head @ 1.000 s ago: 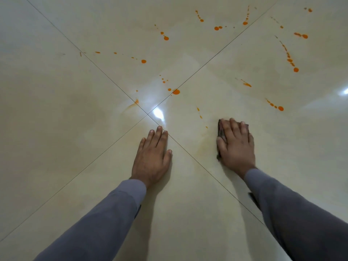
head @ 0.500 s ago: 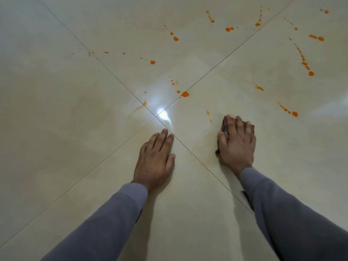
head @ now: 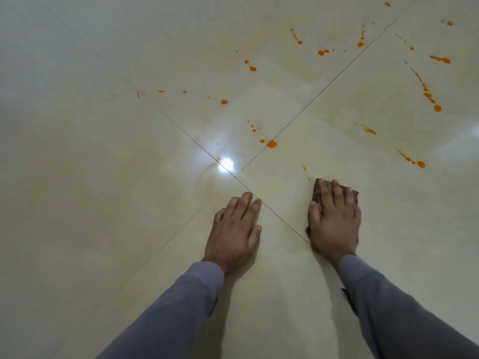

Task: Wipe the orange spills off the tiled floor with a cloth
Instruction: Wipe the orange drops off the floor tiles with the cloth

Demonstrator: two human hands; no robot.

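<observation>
My right hand [head: 334, 218] lies flat on a dark cloth [head: 316, 194], pressing it to the cream tiled floor [head: 103, 203]; only the cloth's edges show at my fingertips and thumb. My left hand [head: 234, 231] rests palm down on the floor beside it, fingers together, holding nothing. Orange spills dot the tiles ahead: a large drop [head: 271, 144] near the grout cross, two small streaks [head: 304, 168] just beyond the cloth, a trail [head: 412, 160] to the right, and more drops [head: 252, 68] farther away.
Thin grout lines cross at a point [head: 234, 176] just ahead of my left hand. A bright light reflection [head: 226, 164] sits there on the glossy tile. A faint orange smear [head: 207, 174] curves left of it.
The view has shifted so both hands and the spills sit farther right and lower. My right hand with the cloth has slid slightly forward toward the small streaks. My left hand stays planted.
</observation>
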